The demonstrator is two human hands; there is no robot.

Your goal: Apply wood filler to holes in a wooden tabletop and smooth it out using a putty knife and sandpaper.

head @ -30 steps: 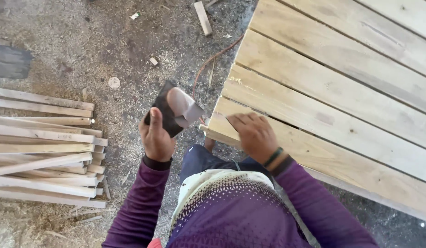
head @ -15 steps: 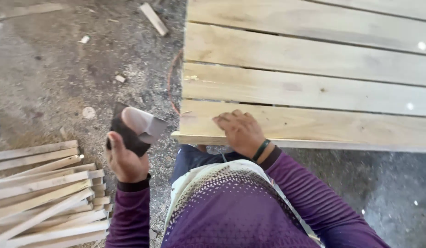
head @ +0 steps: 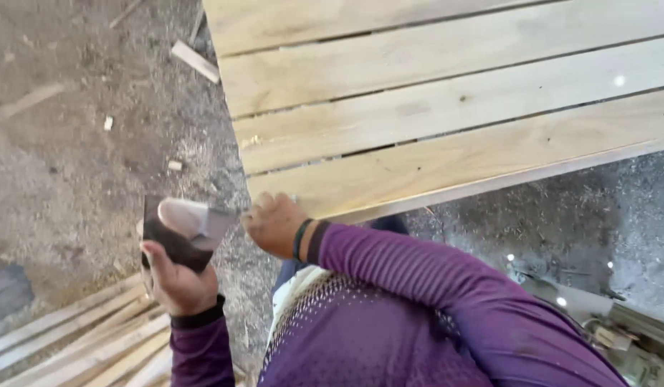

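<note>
Your left hand (head: 175,283) is raised at the lower left, gripping a folded sheet of sandpaper (head: 183,231) that sticks up above your fingers. Just to its right, your right hand (head: 274,223) rests at the near corner of the slatted plank panel (head: 446,107), which fills the upper right and runs off the right edge. Below your left hand, at the bottom left, a pile of thin wooden strips (head: 81,340) lies on the sawdust-covered floor (head: 74,158). A short offcut (head: 194,61) lies on the floor just left of the panel's far corner.
</note>
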